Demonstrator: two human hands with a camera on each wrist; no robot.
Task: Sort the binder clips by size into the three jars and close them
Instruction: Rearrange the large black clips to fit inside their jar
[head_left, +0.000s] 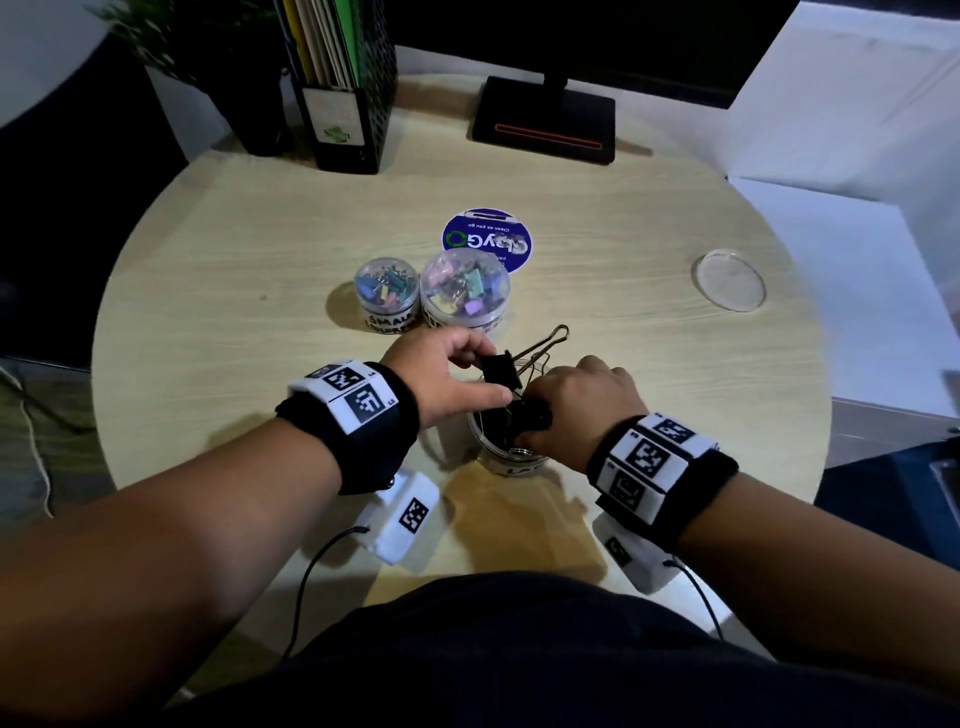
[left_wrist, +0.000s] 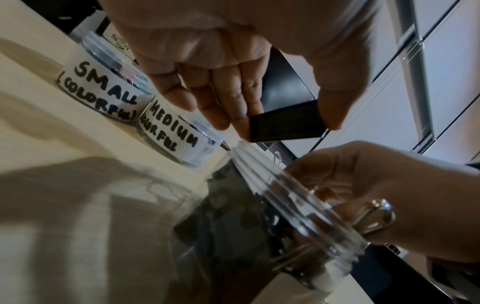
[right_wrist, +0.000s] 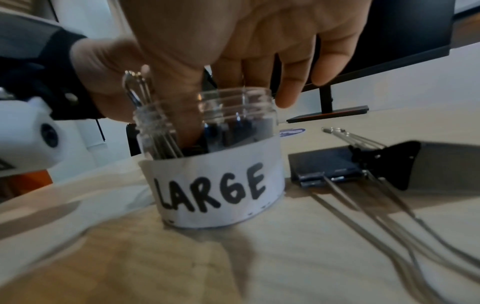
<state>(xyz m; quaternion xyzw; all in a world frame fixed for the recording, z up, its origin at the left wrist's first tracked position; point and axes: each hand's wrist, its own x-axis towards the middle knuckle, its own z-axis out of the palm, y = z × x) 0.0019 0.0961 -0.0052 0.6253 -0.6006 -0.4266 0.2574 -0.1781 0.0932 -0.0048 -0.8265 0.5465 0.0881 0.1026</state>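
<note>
My left hand (head_left: 483, 376) pinches a large black binder clip (left_wrist: 283, 127) between thumb and fingers, just above the mouth of the open jar (right_wrist: 215, 185) labelled LARGE. My right hand (head_left: 543, 415) reaches into that jar from above. Its thumb is down inside among the black clips, and its fingers curl on a black clip (head_left: 532, 415) at the rim. A wire handle (right_wrist: 136, 88) sticks up out of the jar. The small jar (head_left: 387, 296) and the medium jar (head_left: 465, 296) stand lidded behind it, full of coloured clips.
A clear lid (head_left: 729, 280) lies alone at the table's right. Black clips (right_wrist: 332, 164) with long wire handles lie just right of the large jar. A blue round sticker (head_left: 488, 241), a monitor base (head_left: 545, 122) and a black file holder (head_left: 343, 104) are farther back.
</note>
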